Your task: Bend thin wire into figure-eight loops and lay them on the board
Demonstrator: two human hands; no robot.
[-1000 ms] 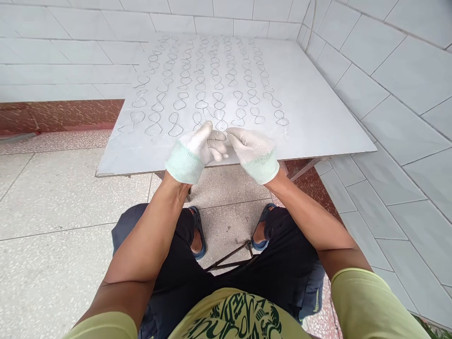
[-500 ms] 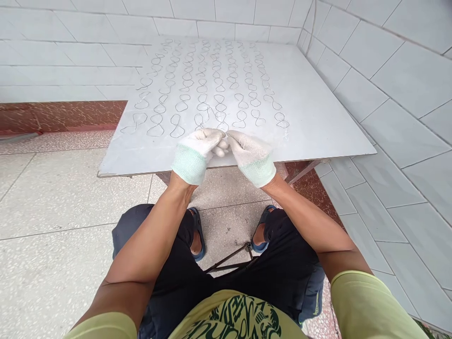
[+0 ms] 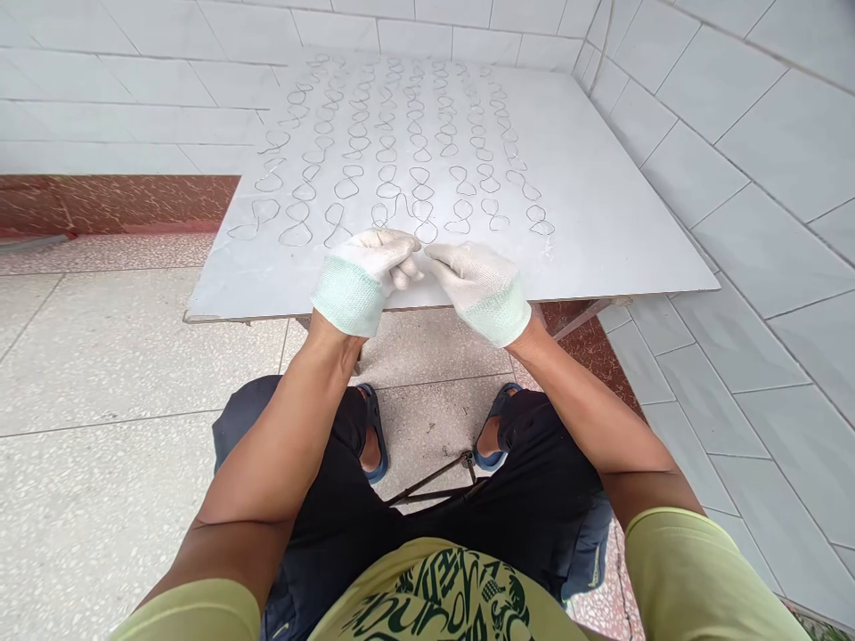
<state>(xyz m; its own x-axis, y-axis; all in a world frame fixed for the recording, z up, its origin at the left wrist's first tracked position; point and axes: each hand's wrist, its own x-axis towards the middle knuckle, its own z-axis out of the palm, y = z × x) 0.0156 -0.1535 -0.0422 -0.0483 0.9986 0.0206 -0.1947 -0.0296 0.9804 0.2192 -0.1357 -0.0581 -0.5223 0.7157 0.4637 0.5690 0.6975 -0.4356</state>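
My left hand [image 3: 367,256], in a white knitted glove with a pale green cuff, is closed in a pinch above the table's near edge. Facing it, my right hand [image 3: 476,274], gloved the same way, pinches too, its fingertips a small gap from the left ones. A thin dark wire [image 3: 402,199] seems to curve up from between the fingertips; its ends are hidden and it blends with the shapes behind. Beyond the hands, rows of thin wire figure-eights [image 3: 420,183] lie on the white tabletop [image 3: 601,214].
White tiled walls [image 3: 754,160] border the table at the back and right. Below are a speckled floor [image 3: 120,374], my feet in blue slippers [image 3: 378,436] and a thin metal bar frame [image 3: 434,481] between my legs.
The fingertips have drawn slightly apart, the left hand shifting left and the right hand a little right. The view has tipped slightly, so the table sits higher in the picture.
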